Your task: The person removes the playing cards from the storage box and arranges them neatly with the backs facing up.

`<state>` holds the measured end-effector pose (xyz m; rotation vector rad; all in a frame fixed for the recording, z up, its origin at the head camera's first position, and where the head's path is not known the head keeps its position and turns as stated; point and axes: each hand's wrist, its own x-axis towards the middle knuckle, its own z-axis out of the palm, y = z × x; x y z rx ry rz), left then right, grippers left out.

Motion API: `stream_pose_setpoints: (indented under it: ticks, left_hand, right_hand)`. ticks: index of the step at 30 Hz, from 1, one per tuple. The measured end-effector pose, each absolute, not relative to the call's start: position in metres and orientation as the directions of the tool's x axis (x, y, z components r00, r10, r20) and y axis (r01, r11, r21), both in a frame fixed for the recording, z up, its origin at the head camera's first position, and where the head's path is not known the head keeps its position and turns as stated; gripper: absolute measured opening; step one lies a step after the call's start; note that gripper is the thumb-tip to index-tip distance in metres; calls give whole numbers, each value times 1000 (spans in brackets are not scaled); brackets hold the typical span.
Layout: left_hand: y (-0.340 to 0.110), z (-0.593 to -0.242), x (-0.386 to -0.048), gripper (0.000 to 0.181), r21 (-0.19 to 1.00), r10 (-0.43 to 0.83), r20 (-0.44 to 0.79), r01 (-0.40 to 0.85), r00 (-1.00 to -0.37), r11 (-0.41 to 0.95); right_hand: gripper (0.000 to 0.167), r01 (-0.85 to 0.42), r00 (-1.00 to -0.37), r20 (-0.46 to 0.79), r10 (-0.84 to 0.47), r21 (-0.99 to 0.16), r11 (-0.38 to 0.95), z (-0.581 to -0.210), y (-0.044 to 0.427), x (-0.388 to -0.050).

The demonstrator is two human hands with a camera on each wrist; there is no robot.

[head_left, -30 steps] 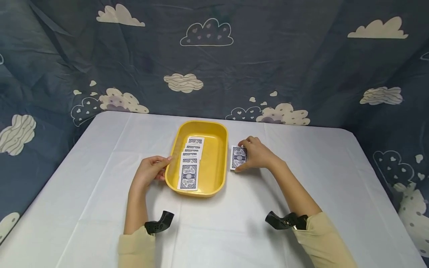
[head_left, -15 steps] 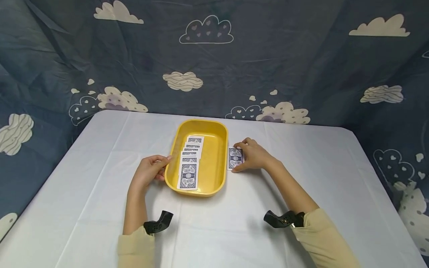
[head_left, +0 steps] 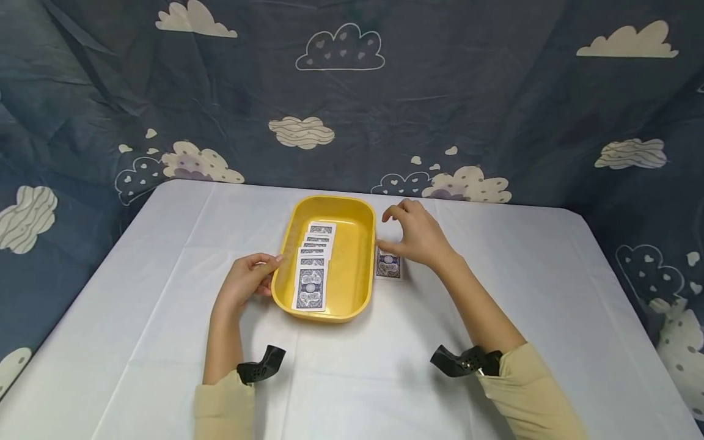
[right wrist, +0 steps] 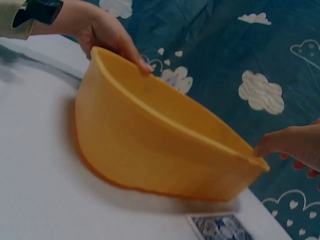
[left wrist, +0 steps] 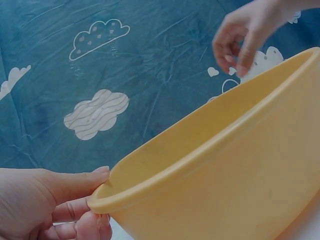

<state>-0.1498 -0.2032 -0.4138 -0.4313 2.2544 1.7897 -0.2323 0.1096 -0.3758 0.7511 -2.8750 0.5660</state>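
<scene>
My left hand [head_left: 244, 281] pinches the left rim of a yellow plastic tray [head_left: 353, 269]; in the left wrist view, the thumb lies on the rim with fingers curled below it. Several face-down playing cards [head_left: 310, 290] with blue backs overlap in a column along the tray's left side. Just outside the right wall, another blue-backed playing card [head_left: 388, 269] lies face down on the table, its far part hidden by my right hand [head_left: 420, 235]. Whether it is a single card or a stack I cannot tell. That right hand hovers above with fingers bent and parted, nothing between them.
A white cloth covers the table [head_left: 165, 330]. Behind the far edge hangs a dark blue curtain [head_left: 473, 110] with cloud prints. Black wrist-worn cameras [head_left: 261, 365] are strapped over both forearms, near the beige sleeves.
My right hand slid the blue-backed card left against the tray's side, then let go and rose up and away from it. The left hand stays on the tray rim.
</scene>
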Motion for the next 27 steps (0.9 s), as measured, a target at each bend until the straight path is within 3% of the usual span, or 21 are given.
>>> stream_pose_setpoints:
  ticks: [7, 15, 22, 27]
  left_hand:
    - [-204, -414, -150, 40, 898, -100, -365, -379, -925, 223]
    - [-202, -414, -151, 37, 899, -104, -366, -380, -925, 218]
    - [-201, -414, -151, 35, 907, -86, -354, -364, -931, 209]
    - [-203, -415, -151, 34, 916, -85, -344, -354, -935, 190]
  right_hand:
    - [45, -498, -867, 166, -470, -332, 801, -359, 77, -225]
    - [47, -612, -784, 107, -612, -307, 729, -366, 25, -215]
    - [60, -681, -712, -6, -702, -236, 693, -390, -8, -198]
    - [75, -678, -706, -103, -701, -189, 711, -399, -16, -192]
